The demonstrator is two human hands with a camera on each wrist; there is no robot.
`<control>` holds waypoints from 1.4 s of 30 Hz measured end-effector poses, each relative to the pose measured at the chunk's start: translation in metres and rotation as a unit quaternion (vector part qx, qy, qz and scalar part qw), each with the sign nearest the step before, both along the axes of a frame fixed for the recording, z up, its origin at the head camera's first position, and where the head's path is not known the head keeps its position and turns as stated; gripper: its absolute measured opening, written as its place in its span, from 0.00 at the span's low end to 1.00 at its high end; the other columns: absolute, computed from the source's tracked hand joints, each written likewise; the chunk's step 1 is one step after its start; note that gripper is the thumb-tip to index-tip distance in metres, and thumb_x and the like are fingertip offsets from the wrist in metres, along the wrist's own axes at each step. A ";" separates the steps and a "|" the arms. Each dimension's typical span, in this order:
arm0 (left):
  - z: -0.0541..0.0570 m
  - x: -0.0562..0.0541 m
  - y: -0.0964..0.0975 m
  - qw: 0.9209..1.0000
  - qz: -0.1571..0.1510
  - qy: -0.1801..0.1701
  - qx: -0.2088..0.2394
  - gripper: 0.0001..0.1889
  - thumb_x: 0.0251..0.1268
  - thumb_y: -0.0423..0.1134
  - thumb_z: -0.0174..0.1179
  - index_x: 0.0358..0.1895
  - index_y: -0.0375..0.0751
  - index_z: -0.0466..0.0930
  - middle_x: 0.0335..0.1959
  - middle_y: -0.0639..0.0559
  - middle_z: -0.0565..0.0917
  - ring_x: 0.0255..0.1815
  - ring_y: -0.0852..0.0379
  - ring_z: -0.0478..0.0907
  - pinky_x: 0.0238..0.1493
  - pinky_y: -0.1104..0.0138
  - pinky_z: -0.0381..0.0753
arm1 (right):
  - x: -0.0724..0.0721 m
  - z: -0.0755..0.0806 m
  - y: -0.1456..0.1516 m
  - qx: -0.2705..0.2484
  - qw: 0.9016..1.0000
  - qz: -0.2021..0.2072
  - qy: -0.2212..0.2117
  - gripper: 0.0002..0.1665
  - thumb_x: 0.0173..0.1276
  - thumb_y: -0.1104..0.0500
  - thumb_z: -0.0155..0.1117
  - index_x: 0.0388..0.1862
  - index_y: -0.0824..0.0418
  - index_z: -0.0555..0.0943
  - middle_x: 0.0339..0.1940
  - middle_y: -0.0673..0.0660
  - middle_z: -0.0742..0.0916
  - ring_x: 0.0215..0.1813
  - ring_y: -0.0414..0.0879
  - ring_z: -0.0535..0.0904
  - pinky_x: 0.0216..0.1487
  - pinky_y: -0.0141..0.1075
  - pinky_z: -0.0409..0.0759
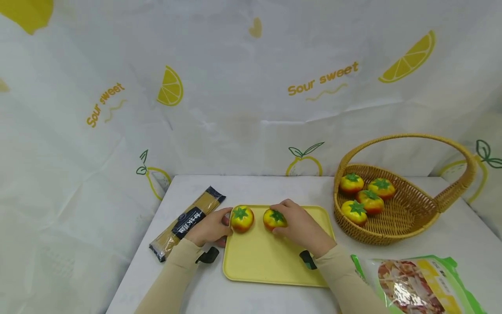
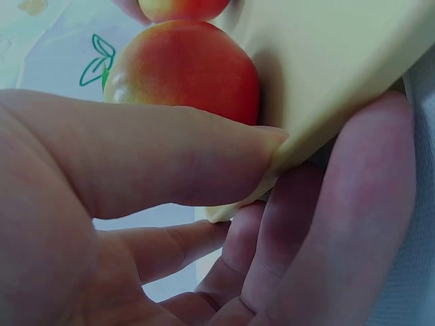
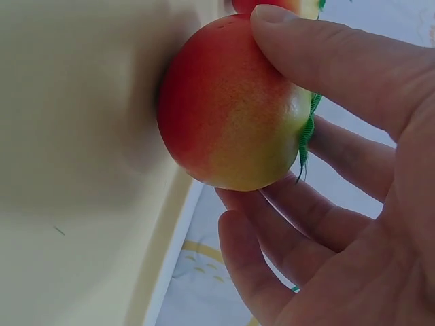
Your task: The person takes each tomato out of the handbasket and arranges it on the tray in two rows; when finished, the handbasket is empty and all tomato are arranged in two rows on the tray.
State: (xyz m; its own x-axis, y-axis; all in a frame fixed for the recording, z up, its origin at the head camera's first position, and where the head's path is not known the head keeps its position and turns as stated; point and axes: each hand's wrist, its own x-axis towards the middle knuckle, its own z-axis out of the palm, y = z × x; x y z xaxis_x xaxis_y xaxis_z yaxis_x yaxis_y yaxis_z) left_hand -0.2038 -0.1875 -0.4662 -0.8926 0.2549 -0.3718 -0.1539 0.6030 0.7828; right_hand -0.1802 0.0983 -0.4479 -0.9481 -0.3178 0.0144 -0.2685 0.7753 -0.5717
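Note:
A yellow tray (image 1: 274, 261) lies on the white table. My left hand (image 1: 209, 227) pinches its left edge, thumb on the rim and fingers beneath in the left wrist view. Beside that thumb sits a red-and-yellow tomato (image 1: 242, 219) with green leaves, on the tray's far left corner. My right hand (image 1: 300, 224) holds another tomato (image 3: 231, 109) near the tray's far edge. Its thumb (image 3: 292, 24) presses one side and the other fingers curl round the leafy side. Dark reddish shapes (image 1: 221, 241) show beside my left hand, mostly hidden by it.
A wicker basket (image 1: 415, 207) with a tall handle stands at the right, several tomatoes inside. In front of it lies a green-and-white printed bag (image 1: 423, 283). A pack of pasta (image 1: 188, 222) lies left of the tray. A printed cloth (image 1: 243, 100) hangs behind the table.

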 end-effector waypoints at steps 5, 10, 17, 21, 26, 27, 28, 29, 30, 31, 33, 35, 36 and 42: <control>-0.003 0.002 -0.001 1.000 -0.001 -0.006 -0.001 0.42 0.64 0.27 0.66 0.84 0.42 0.65 0.49 0.42 0.77 0.32 0.51 0.84 0.30 0.62 0.93 | 0.002 -0.004 -0.002 0.005 1.000 0.000 0.003 0.37 0.64 0.57 0.84 0.72 0.58 0.82 0.58 0.55 0.84 0.57 0.49 0.83 0.68 0.50 0.87; -0.004 0.002 -0.002 1.000 -0.006 -0.001 0.002 0.42 0.65 0.26 0.66 0.84 0.42 0.65 0.49 0.41 0.77 0.31 0.51 0.84 0.30 0.61 0.93 | 0.003 -0.003 -0.001 0.007 1.000 -0.002 0.004 0.37 0.64 0.57 0.84 0.72 0.57 0.82 0.59 0.54 0.84 0.57 0.48 0.83 0.68 0.50 0.87; -0.001 0.000 0.001 1.000 -0.007 -0.003 -0.002 0.41 0.66 0.27 0.66 0.84 0.42 0.65 0.50 0.41 0.78 0.33 0.51 0.84 0.31 0.62 0.93 | 0.004 0.003 0.001 0.008 1.000 -0.008 -0.010 0.38 0.65 0.57 0.83 0.73 0.57 0.81 0.62 0.55 0.84 0.61 0.50 0.83 0.70 0.52 0.85; 0.000 -0.002 0.003 1.000 -0.010 -0.003 -0.005 0.41 0.66 0.28 0.66 0.84 0.43 0.65 0.50 0.41 0.78 0.33 0.51 0.84 0.31 0.63 0.93 | 0.004 0.004 0.002 0.010 1.000 -0.009 -0.012 0.39 0.65 0.56 0.83 0.74 0.56 0.80 0.64 0.56 0.84 0.62 0.52 0.83 0.71 0.53 0.85; -0.002 -0.004 0.000 1.000 -0.007 -0.004 -0.006 0.42 0.65 0.27 0.66 0.84 0.43 0.65 0.50 0.41 0.78 0.31 0.50 0.84 0.30 0.62 0.93 | 0.003 0.003 0.003 0.007 1.000 -0.002 -0.003 0.41 0.65 0.56 0.83 0.76 0.56 0.78 0.65 0.57 0.84 0.64 0.53 0.83 0.71 0.53 0.85; -0.003 -0.004 0.000 1.000 -0.006 -0.004 -0.006 0.42 0.65 0.27 0.66 0.84 0.43 0.65 0.50 0.41 0.78 0.31 0.50 0.84 0.30 0.62 0.93 | 0.003 0.003 0.003 0.007 1.000 -0.001 -0.002 0.41 0.65 0.56 0.83 0.76 0.56 0.78 0.65 0.57 0.84 0.64 0.53 0.83 0.71 0.53 0.85; -0.004 -0.004 -0.001 1.000 -0.006 -0.004 -0.006 0.42 0.65 0.27 0.66 0.84 0.43 0.65 0.50 0.41 0.78 0.31 0.51 0.84 0.30 0.62 0.93 | 0.003 0.003 0.003 0.006 1.000 0.001 -0.002 0.42 0.65 0.56 0.83 0.76 0.56 0.78 0.66 0.58 0.83 0.65 0.54 0.83 0.71 0.53 0.85; -0.004 -0.004 -0.002 1.000 -0.006 -0.004 -0.006 0.42 0.65 0.27 0.66 0.84 0.43 0.65 0.50 0.41 0.78 0.31 0.50 0.84 0.30 0.62 0.93 | 0.003 0.003 0.002 0.006 1.000 0.001 -0.004 0.42 0.65 0.56 0.83 0.77 0.56 0.77 0.66 0.58 0.83 0.65 0.54 0.83 0.72 0.53 0.85; -0.004 -0.004 -0.002 1.000 -0.006 -0.004 -0.006 0.42 0.65 0.27 0.66 0.84 0.43 0.65 0.50 0.41 0.78 0.31 0.51 0.84 0.30 0.62 0.93 | 0.003 0.003 0.002 0.005 1.000 0.001 -0.005 0.42 0.65 0.56 0.83 0.77 0.56 0.77 0.66 0.58 0.83 0.65 0.53 0.83 0.72 0.53 0.85; -0.004 -0.004 -0.002 1.000 -0.007 -0.004 -0.005 0.42 0.65 0.27 0.66 0.84 0.43 0.65 0.50 0.41 0.78 0.31 0.51 0.85 0.30 0.62 0.93 | 0.003 0.004 0.002 0.004 1.000 0.001 -0.006 0.42 0.66 0.56 0.83 0.77 0.55 0.77 0.67 0.58 0.83 0.65 0.53 0.83 0.72 0.53 0.84; -0.004 -0.005 -0.003 1.000 -0.008 -0.003 -0.003 0.42 0.65 0.28 0.66 0.84 0.43 0.65 0.50 0.41 0.78 0.30 0.51 0.85 0.30 0.62 0.93 | 0.003 0.004 0.002 0.005 1.000 -0.001 -0.009 0.43 0.66 0.56 0.82 0.78 0.55 0.76 0.67 0.58 0.83 0.65 0.53 0.82 0.72 0.53 0.84; -0.003 -0.004 -0.003 1.000 -0.009 -0.002 -0.001 0.42 0.65 0.28 0.66 0.84 0.43 0.64 0.51 0.41 0.79 0.30 0.51 0.86 0.30 0.62 0.93 | 0.003 0.005 0.002 0.005 1.000 -0.002 -0.009 0.43 0.66 0.55 0.82 0.78 0.55 0.76 0.67 0.58 0.83 0.65 0.53 0.82 0.72 0.53 0.84; -0.003 -0.004 -0.003 1.000 -0.009 -0.002 0.000 0.42 0.65 0.28 0.66 0.84 0.43 0.64 0.51 0.41 0.79 0.30 0.51 0.86 0.30 0.61 0.93 | 0.003 0.005 0.002 0.005 1.000 -0.002 -0.009 0.43 0.66 0.54 0.82 0.78 0.55 0.76 0.67 0.58 0.83 0.65 0.53 0.82 0.72 0.53 0.84; -0.001 -0.002 -0.002 1.000 -0.008 -0.001 0.002 0.42 0.65 0.27 0.66 0.84 0.43 0.65 0.51 0.41 0.79 0.30 0.51 0.86 0.31 0.61 0.93 | 0.004 0.010 0.005 0.012 1.000 0.003 0.011 0.42 0.68 0.49 0.81 0.78 0.55 0.76 0.67 0.58 0.83 0.66 0.54 0.82 0.72 0.53 0.84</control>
